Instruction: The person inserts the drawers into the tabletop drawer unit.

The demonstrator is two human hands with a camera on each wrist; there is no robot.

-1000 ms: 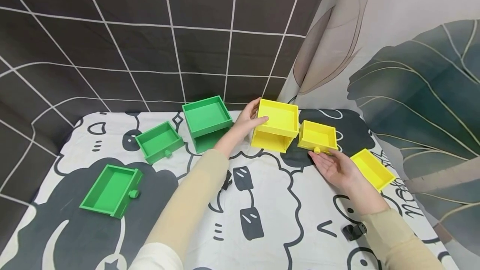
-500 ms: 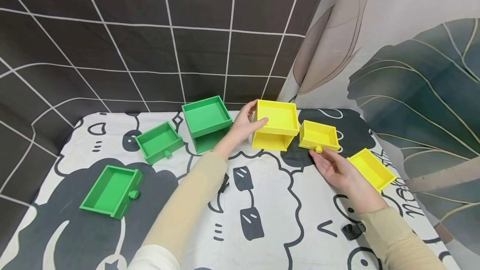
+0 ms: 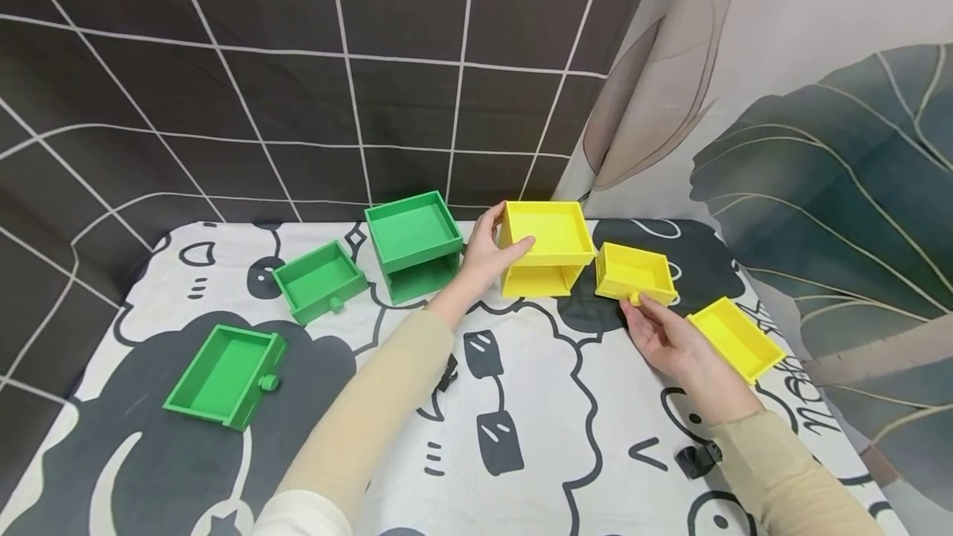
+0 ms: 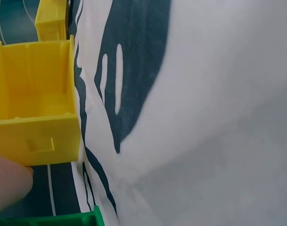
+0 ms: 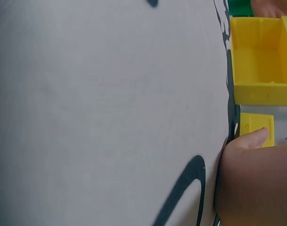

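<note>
My left hand (image 3: 487, 259) grips the left side of a yellow cabinet (image 3: 549, 232), thumb over its front edge and fingers toward the back. The cabinet has a shallow tray top and a vacant opening facing me; the left wrist view looks into that opening from the side. Just right of it lies a small yellow drawer (image 3: 636, 271). The fingers of my right hand (image 3: 673, 346) pinch the round knob on its front. In the right wrist view the thumb lies against the drawer front (image 5: 249, 121). A second yellow drawer (image 3: 737, 339) sits beside my right wrist.
Left of my left hand stands a matching green cabinet (image 3: 413, 230), its lower opening vacant. Two green drawers (image 3: 320, 281) with knobs lie farther left. A patterned cloth (image 3: 536, 404) covers the table, with a dark gridded curtain (image 3: 402, 106) hanging behind.
The yellow cabinet has turned a little in my left hand, so its front faces me more squarely. My right fingers have closed on the knob, and that drawer has shifted slightly right.
</note>
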